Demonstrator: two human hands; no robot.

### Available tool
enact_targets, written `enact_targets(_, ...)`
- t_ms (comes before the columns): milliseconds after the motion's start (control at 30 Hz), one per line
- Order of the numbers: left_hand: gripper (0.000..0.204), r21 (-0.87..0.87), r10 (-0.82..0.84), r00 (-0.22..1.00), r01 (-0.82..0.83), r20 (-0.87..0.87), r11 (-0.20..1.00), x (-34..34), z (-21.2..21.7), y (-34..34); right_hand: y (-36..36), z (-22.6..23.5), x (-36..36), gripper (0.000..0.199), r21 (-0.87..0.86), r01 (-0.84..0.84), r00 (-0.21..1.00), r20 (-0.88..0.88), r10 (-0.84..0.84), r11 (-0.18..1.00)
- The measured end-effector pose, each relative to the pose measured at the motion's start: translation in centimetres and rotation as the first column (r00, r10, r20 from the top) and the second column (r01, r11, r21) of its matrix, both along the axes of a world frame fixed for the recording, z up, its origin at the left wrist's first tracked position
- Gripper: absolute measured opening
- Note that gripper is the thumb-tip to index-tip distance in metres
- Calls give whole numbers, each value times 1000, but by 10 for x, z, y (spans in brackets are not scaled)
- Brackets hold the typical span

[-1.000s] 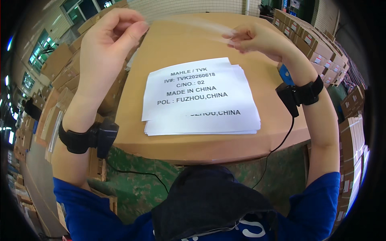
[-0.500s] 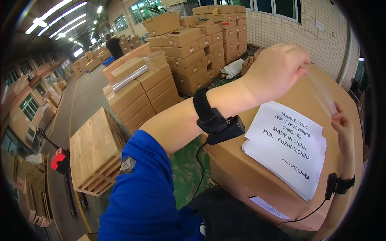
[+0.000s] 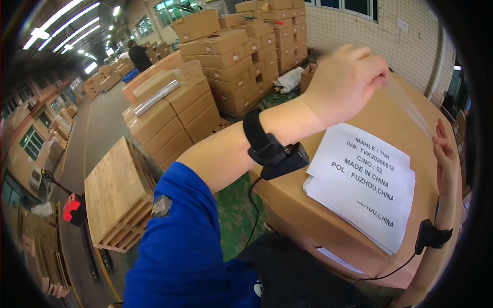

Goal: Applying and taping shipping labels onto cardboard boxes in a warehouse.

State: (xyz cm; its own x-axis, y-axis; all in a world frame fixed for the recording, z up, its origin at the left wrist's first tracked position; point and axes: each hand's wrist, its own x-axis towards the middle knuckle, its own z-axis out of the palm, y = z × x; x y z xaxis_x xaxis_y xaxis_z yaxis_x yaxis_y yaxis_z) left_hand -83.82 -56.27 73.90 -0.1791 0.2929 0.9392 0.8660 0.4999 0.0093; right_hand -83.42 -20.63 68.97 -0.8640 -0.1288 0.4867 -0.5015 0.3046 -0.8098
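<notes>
A strip of clear tape stretches taut above the far right part of a large brown carton. My left hand pinches its upper end, wrist bent over the carton. At the strip's lower end is my right hand, its fingers fairly straight and the thumb close to the tape. A stack of white printed sheets lies on the carton top, below my left hand and left of the right one. Nothing touches the sheets. Another white paper is on the carton's near side.
A wooden pallet stack stands at left, beside a red-and-black pallet jack. Behind are stacked cartons bearing a clear film roll, and a taller carton pile. A person stands far off. Cables run from both wrist devices.
My view has shifted slightly. My right hand has moved up a little, and its fingers have straightened from a tighter pinch. My left hand still grips the tape.
</notes>
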Motion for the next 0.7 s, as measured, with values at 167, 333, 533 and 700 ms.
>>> enact_targets(167,8,-43,66,998,-67,-21,997,-14,-6,-4,5,-5,-3,16,-22,58,989,135,-55,998)
enact_targets(333,18,67,-114,776,93,620,993,-39,-26,-13,-3,-7,-8,31,49,-11,991,132,4,999)
enact_targets(533,20,51,-62,457,37,887,998,-72,-51,-20,-23,-8,-22,21,308,191,957,152,-246,932)
enact_targets(700,19,-59,46,304,32,951,998,-105,-71,-15,-20,-12,-41,11,354,165,885,360,-297,921)
